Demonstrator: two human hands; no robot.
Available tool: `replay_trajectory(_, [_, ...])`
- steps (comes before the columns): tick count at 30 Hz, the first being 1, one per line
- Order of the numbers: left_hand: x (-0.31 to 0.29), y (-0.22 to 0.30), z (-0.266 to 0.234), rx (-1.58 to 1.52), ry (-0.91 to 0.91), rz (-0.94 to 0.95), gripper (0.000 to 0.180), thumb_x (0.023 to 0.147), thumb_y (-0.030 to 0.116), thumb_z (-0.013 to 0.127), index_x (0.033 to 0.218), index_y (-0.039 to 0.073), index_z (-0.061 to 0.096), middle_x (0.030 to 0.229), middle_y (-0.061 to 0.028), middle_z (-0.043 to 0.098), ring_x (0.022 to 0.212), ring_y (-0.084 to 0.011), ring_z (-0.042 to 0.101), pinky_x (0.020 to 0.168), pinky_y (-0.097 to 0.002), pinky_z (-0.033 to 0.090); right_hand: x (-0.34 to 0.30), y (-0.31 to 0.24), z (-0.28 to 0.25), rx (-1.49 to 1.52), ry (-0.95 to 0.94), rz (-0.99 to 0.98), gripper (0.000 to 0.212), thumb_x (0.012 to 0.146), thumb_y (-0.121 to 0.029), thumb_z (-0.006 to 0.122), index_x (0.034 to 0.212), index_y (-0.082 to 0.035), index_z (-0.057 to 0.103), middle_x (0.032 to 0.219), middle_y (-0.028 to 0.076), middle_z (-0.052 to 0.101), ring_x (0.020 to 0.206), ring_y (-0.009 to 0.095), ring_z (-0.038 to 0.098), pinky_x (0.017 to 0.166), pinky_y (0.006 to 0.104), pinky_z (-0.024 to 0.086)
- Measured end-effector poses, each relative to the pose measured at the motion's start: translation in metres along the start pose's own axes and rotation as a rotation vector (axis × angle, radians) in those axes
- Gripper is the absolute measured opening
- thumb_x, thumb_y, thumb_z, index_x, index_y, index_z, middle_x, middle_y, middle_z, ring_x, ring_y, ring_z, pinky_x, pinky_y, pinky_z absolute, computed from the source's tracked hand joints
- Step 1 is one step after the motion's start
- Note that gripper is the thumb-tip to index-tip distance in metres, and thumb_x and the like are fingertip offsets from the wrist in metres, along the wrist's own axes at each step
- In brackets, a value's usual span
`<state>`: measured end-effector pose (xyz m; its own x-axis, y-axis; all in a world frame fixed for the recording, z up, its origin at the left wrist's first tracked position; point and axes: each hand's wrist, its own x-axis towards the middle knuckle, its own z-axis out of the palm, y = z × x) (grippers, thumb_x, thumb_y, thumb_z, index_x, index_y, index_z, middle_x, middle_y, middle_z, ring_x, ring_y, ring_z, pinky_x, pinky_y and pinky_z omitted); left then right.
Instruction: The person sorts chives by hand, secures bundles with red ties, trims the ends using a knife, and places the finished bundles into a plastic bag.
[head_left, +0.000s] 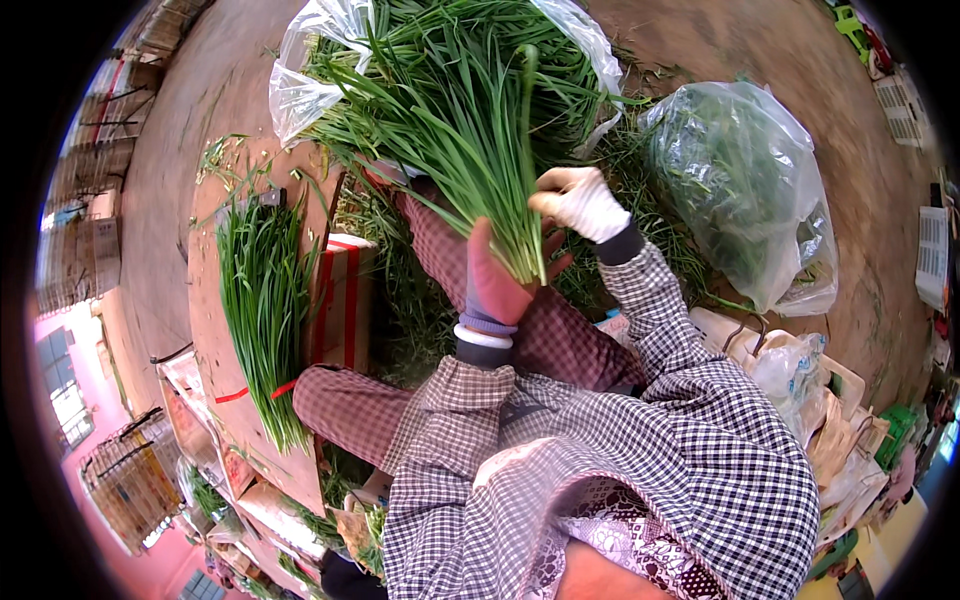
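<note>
A loose bunch of garlic chives (488, 195) fans up and away from my left hand (494, 285), which is wrapped round its pale stem ends. My gloved right hand (588, 204) is closed in a pinch at the right side of the bunch, on a chive stalk (528, 120) that looks smeared by motion and curls at its tip. Just beyond both hands, a clear plastic bag (305, 95) gapes around a big heap of chives (430, 45). To my left, a tied bundle of chives (262, 300) lies on a board, with a red band (284, 388) near its lower end.
The wooden board (222, 400) rests by a carton with red tape (345, 300). Trimmed green scraps (410, 320) litter the ground around my legs. A filled clear bag (740, 190) stands at right, near a pale plastic crate (850, 385). Stacked cartons (95, 250) line the far left.
</note>
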<state>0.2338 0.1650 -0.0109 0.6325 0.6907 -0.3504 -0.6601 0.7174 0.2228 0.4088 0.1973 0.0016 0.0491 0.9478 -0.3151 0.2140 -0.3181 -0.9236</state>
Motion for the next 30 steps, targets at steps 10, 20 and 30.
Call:
replay_trajectory(10, [0.004, -0.001, -0.015, 0.160, -0.093, 0.076, 0.061, 0.097, 0.052, 0.039, 0.134, 0.003, 0.046, 0.126, -0.0153, 0.058, 0.114, -0.0313, 0.058, 0.098, -0.0509, 0.046, -0.041, -0.022, 0.002, -0.128, -0.195, 0.070, 0.026, 0.078, -0.024, 0.071, 0.086, 0.000, 0.066, 0.072, 0.013, 0.066, 0.059, 0.023, 0.067, 0.056, 0.0348, 0.053])
replay_trajectory(20, [0.009, -0.016, -0.063, 0.601, 0.023, 0.156, 0.043, 0.098, 0.024, 0.043, 0.132, -0.002, 0.048, 0.129, -0.0200, 0.055, 0.117, -0.0325, 0.056, 0.100, -0.0468, 0.044, -0.049, 0.000, 0.024, -0.395, -0.153, -0.168, 0.016, 0.071, -0.016, 0.068, 0.075, -0.001, 0.064, 0.064, 0.013, 0.063, 0.059, 0.021, 0.064, 0.057, 0.0325, 0.051])
replay_trajectory(30, [0.003, -0.009, -0.021, -0.141, 0.026, -0.025, 0.046, 0.099, 0.027, 0.040, 0.135, -0.002, 0.045, 0.132, -0.0219, 0.052, 0.122, -0.0354, 0.051, 0.108, -0.0558, 0.035, -0.082, 0.033, -0.050, -0.964, -0.255, 0.081, 0.028, 0.072, -0.030, 0.066, 0.080, -0.003, 0.069, 0.070, 0.017, 0.065, 0.066, 0.032, 0.064, 0.064, 0.0416, 0.051])
